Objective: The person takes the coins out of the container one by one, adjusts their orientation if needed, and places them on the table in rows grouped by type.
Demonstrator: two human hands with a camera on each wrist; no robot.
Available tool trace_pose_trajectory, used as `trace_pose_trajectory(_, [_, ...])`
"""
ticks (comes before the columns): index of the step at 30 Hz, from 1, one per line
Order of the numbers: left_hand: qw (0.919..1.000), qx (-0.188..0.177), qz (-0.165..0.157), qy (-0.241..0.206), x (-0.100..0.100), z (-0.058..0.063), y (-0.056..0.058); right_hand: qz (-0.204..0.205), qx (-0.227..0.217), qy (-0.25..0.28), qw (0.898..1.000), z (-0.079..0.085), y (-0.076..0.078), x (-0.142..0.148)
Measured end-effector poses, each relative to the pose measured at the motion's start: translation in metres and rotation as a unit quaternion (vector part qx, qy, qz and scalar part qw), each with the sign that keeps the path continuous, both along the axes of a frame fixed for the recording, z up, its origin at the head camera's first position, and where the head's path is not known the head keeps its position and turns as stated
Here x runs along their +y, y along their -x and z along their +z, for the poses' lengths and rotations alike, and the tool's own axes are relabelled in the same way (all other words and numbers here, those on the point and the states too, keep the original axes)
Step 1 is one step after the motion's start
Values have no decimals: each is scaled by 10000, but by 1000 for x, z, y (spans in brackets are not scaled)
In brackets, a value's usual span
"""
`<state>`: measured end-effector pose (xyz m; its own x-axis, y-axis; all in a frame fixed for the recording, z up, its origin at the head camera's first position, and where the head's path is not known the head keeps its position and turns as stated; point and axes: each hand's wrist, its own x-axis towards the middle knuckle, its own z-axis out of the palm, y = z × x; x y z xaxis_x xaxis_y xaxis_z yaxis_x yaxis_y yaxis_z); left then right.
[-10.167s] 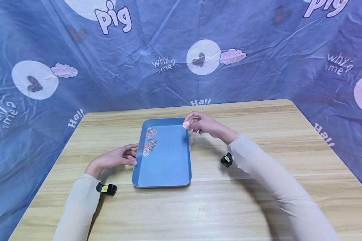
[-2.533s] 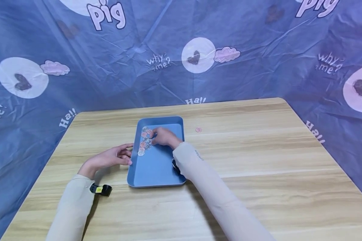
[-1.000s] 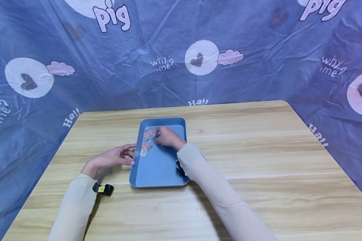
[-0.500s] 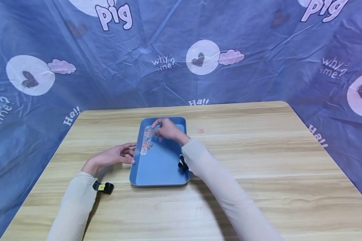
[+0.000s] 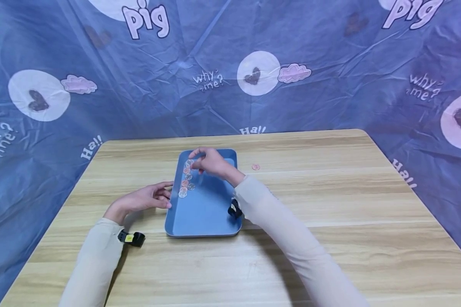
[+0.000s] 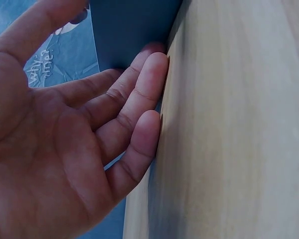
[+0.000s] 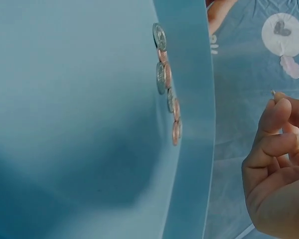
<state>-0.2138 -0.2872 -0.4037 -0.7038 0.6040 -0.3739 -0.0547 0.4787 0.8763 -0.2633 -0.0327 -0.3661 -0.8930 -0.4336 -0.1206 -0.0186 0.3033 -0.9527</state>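
A blue tray (image 5: 211,213) stands on the table. Several silver and copper-coloured coins (image 7: 162,77) lie along its left side in an uneven row. Over the tray's far left part, my right hand (image 5: 213,164) pinches a coin (image 7: 273,92) between thumb and index fingertip; it shows almost edge-on in the right wrist view. My left hand (image 5: 146,199) rests at the tray's left wall with relaxed, slightly bent fingers. In the left wrist view, its fingertips (image 6: 152,72) lie low by the table and the tray's side.
One copper-coloured coin (image 5: 255,167) lies on the wooden table (image 5: 330,204), right of the tray's far end. A blue printed cloth (image 5: 157,85) hangs behind the table. Black wrist cameras sit under both sleeves.
A copper-coloured coin, earlier in my right hand, now lies on the table. My right hand went back into the tray, then rose and moved toward its far left, pinching a coin. Left hand stayed.
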Motion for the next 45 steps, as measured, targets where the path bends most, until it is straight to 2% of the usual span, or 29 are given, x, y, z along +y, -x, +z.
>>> trace_pose_trajectory(6, [10000,29,-19,56,1,0,0,-143,31,265,9995,9,-4,6])
trace_pose_trajectory(13, [9998,82,15,186,2,2,0,-267,-219,433,9985,22,-13,19])
trace_pose_trajectory(19, [9997,119,41,216,4,3,1,-391,-256,513,9976,25,-17,32])
trace_pose_trajectory(26, [9998,81,45,170,4,3,1,-297,-236,480,9981,28,-20,48])
trace_pose_trajectory(32, [9999,29,91,96,4,3,2,-346,-224,497,9979,27,-20,60])
trace_pose_trajectory(45, [9999,-25,103,60,3,2,-2,-466,-207,251,9984,12,-15,89])
